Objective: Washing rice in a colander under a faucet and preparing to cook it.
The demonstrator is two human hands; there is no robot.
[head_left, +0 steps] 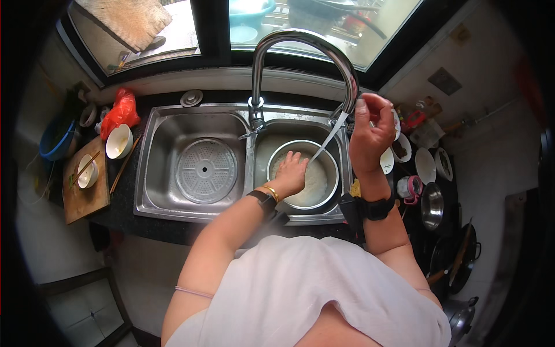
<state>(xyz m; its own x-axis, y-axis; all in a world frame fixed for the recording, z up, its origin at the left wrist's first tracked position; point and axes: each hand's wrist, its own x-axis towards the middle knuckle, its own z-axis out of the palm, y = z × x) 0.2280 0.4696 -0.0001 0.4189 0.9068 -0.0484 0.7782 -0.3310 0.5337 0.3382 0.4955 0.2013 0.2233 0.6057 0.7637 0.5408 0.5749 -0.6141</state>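
A round metal pot point(334, 173) stands in the right basin of the stainless steel sink. Cloudy water and pale grains that look like rice point(315, 184) lie inside it. Over the pot's left part, my left hand point(291, 174) rests palm down at the grains, fingers extended. Water runs in a slanting stream point(326, 141) from the chrome faucet point(349, 73) into the pot. Beside the spout's end, my right hand point(373, 130) is raised with curled fingers and nothing visible in it. Whether it touches the spout is unclear.
The left basin point(162, 173) holds a perforated metal steamer plate point(207, 171). Leftward are a wooden cutting board point(95, 197), a white bowl point(119, 141), chopsticks point(124, 167) and a red plastic bag point(121, 112). Several dishes, a metal bowl point(432, 206) and a wok point(466, 260) stand at right.
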